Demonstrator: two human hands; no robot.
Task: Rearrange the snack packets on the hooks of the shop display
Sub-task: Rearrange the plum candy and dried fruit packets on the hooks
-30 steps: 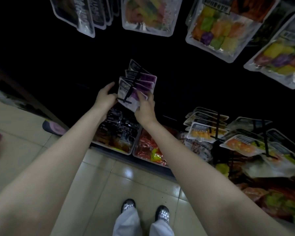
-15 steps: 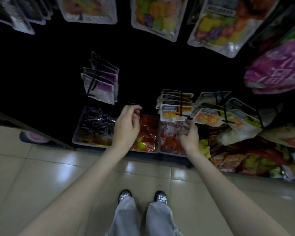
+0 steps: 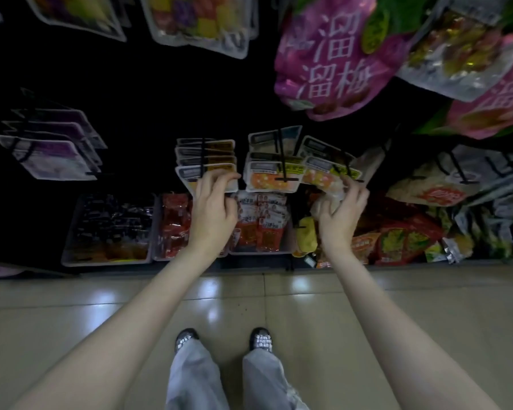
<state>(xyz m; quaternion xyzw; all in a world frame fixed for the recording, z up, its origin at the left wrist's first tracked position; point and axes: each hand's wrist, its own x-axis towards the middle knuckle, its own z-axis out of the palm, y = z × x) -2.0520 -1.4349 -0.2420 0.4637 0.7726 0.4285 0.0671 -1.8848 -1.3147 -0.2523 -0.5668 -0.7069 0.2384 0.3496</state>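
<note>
my left hand (image 3: 213,207) has its grip clamped on the front packet of the orange-labelled stack (image 3: 207,165), fingers curled over its lower edge where it hangs on its black hook (image 3: 202,156). my right hand (image 3: 340,213) grips a clear crinkled packet (image 3: 330,190) just under the right-hand hook's stack (image 3: 328,164). between them hangs another hooked stack (image 3: 274,173). purple packets (image 3: 54,146) hang off left, trays of snacks (image 3: 110,229) sit below, tiled floor (image 3: 308,306) underfoot.
</note>
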